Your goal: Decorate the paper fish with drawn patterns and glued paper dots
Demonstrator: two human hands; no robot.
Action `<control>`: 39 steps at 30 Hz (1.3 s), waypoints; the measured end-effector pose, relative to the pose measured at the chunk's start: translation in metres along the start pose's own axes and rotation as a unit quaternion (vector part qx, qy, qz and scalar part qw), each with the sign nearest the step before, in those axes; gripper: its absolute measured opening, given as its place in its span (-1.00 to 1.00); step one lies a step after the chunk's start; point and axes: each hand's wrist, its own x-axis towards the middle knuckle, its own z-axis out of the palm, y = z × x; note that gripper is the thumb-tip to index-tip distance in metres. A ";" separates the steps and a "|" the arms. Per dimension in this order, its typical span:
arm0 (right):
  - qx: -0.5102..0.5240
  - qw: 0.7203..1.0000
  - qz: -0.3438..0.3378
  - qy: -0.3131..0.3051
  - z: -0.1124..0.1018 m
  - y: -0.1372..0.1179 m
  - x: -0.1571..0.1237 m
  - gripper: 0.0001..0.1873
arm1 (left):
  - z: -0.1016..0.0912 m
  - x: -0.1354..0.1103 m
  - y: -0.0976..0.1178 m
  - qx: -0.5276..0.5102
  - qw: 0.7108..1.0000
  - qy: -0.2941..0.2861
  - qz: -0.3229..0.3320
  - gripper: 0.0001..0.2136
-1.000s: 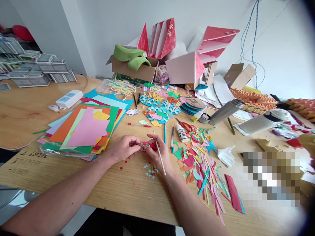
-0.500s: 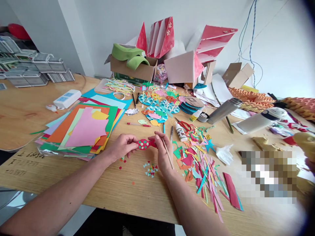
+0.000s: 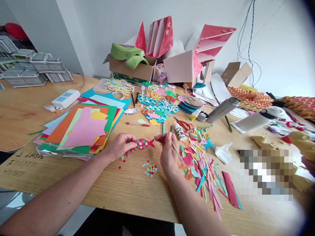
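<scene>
Left grip (image 3: 121,146) narrowly pinching red green-dotted paper fish (image 3: 143,144) by its head end, long axis running left to right above wooden surface (image 3: 73,186); tail just short of right grip (image 3: 166,148) (narrow pinch, nothing visible inside).

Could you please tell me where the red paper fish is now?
In the head view, the red paper fish is held in the left hand, its tail toward the right hand, right of the stacked coloured paper.

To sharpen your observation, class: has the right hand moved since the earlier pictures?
Yes: the right hand has shifted rightward, nearer the white glue bottle on the table.
</scene>
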 end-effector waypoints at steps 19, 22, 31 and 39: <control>0.003 0.992 0.050 -0.117 0.006 -0.005 -0.003 -0.66 | -0.001 0.003 -0.004 0.012 1.000 0.027 0.001 -0.79; -0.006 0.991 0.044 -0.124 0.005 -0.006 -0.003 -0.67 | -0.001 0.003 -0.004 0.013 0.999 0.034 0.000 -0.78; -0.017 0.992 0.032 -0.118 0.005 -0.010 -0.004 -0.67 | 0.000 0.003 -0.002 0.013 0.998 0.058 -0.009 -0.78; 0.005 0.988 0.061 -0.144 0.005 -0.005 -0.004 -0.63 | -0.001 0.003 0.001 -0.012 0.997 0.068 -0.017 -0.78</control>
